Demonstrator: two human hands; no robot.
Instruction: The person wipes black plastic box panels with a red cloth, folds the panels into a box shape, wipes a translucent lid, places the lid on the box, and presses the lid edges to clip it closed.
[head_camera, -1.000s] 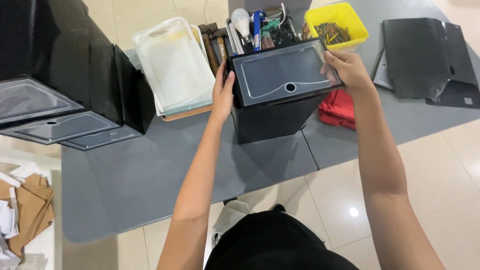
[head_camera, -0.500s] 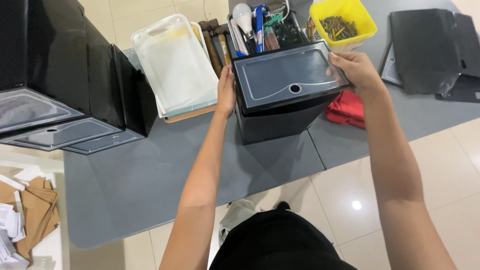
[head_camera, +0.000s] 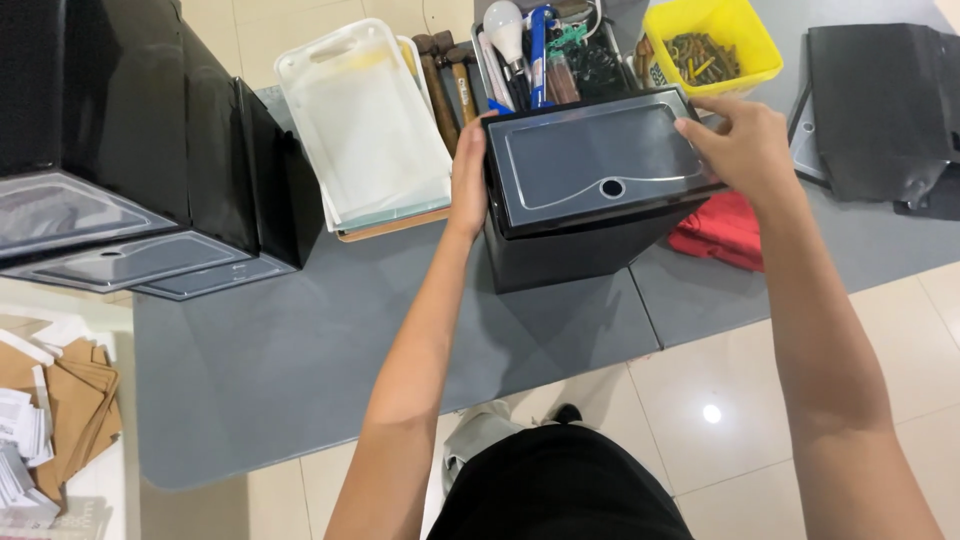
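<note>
A black box (head_camera: 585, 195) is gripped at both sides by the left hand (head_camera: 468, 170) and right hand (head_camera: 745, 145), fingers closed on its lid edges (over the grey surface (head_camera: 300, 370)); it could slip and tip onto the tool tray (head_camera: 545, 55) behind.

Two bare arms reach out from the bottom edge of the view. Neither arm shows a sleeve, and both are uncovered from the upper arm down to the wrist. The left hand (head_camera: 468, 180) and the right hand (head_camera: 745, 148) wear no gloves, rings, watch or bands that can be seen. Below, between the arms, the person wears a plain black garment (head_camera: 560, 485) over the torso, without visible print or seams. Past its edge, a light grey shoe (head_camera: 480, 435) with a dark tip shows on the floor.
</note>
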